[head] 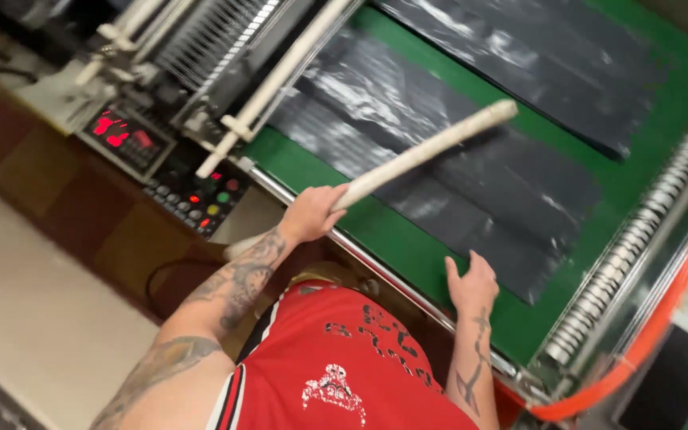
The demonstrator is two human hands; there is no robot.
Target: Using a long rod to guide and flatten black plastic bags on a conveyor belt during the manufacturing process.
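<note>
Red shirt (336, 358) nearest; left grip (310, 213) closed round pale stick (424, 150); right grip (471, 283) open, flat on black sheets (511, 215) w/ green bed (408, 239).

A control panel (170, 171) with red lit digits and small coloured buttons sat on the machine's near corner, below a rack of pale rods (276, 80) and thin metal bars (209, 36). Along the far edge of the green bed ran a ribbed metal roller (650, 223), with an orange hose (646, 338) curving just beside it. A pale floor (33, 310) lay next to the brown side of the machine, and a red jersey (336, 366) with black and white print filled the bottom of the view.
</note>
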